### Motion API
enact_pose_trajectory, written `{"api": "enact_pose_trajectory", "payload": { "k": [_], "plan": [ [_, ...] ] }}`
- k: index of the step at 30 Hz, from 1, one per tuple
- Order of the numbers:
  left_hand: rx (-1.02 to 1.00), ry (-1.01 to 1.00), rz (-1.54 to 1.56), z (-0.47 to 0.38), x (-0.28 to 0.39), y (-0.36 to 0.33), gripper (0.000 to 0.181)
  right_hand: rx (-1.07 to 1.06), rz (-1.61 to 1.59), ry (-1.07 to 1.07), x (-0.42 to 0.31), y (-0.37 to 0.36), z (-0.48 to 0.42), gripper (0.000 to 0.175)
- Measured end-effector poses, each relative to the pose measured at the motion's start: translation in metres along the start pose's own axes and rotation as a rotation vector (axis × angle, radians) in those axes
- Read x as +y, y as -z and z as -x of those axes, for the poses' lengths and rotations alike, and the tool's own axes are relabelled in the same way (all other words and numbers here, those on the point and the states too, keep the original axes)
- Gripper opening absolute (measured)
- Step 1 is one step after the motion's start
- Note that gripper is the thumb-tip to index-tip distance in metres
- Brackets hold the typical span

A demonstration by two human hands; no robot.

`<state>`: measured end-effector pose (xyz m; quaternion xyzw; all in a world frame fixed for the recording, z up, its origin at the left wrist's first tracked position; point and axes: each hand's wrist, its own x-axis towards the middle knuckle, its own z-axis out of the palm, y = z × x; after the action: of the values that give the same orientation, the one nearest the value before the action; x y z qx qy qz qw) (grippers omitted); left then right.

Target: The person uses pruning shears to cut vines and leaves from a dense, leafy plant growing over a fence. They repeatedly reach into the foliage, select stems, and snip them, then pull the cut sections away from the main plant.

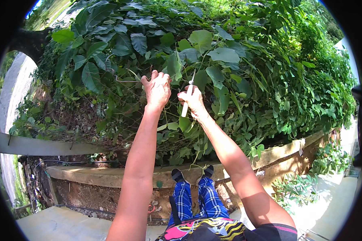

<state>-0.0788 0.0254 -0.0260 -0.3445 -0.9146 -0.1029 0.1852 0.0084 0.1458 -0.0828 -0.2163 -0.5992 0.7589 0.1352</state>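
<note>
Dense climbing vines (259, 69) with broad green leaves fill the space before me. My left hand (157, 89) is raised among the stems, its fingers curled at a thin vine beside a large leaf (174, 67); whether the fingers grip the vine is hard to tell. To its right, my right hand (193, 99) is closed around the pale handle of a knife (187, 104), whose narrow blade points up and away into the leaves. A lobed leaf (215, 75) hangs just right of the blade. Loose green tendrils trail below my right hand towards my feet.
A low concrete ledge (93, 177) runs across below the vines, with my shoes at it. On the left, a grey rail (48, 146) and thin wire mesh border the plants. A cable lies along the ground. Pale paving (60, 224) is at the lower left, and a leafy plant (298, 189) grows lower right.
</note>
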Motion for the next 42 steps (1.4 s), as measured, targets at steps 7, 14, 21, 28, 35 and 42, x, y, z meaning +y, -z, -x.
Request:
{"api": "enact_pose_trajectory", "payload": {
  "k": [7,14,21,28,35,42],
  "plan": [
    [0.042,0.001,-0.003,0.008,0.004,0.007,0.009,0.355,0.298,0.042,0.001,-0.019,-0.014,0.037],
    [-0.001,0.027,0.021,0.008,0.007,0.008,0.01,0.145,-0.076,-0.024,-0.001,-0.017,-0.014,0.017],
    [-0.044,0.003,0.071,0.006,0.002,0.01,0.008,0.227,-0.15,0.08,0.026,-0.011,-0.013,0.032],
    [-0.112,-0.002,0.014,0.013,0.006,0.016,0.01,0.048,-0.554,0.095,-0.061,-0.015,-0.027,0.03],
    [-0.073,-0.008,0.055,-0.002,0.002,0.01,0.013,-0.044,0.003,0.54,-0.181,0.033,-0.035,0.036],
    [-0.358,0.028,0.041,-0.029,-0.007,0.018,0.023,0.031,0.557,0.136,-0.066,0.055,-0.001,0.049]
  ]
}}
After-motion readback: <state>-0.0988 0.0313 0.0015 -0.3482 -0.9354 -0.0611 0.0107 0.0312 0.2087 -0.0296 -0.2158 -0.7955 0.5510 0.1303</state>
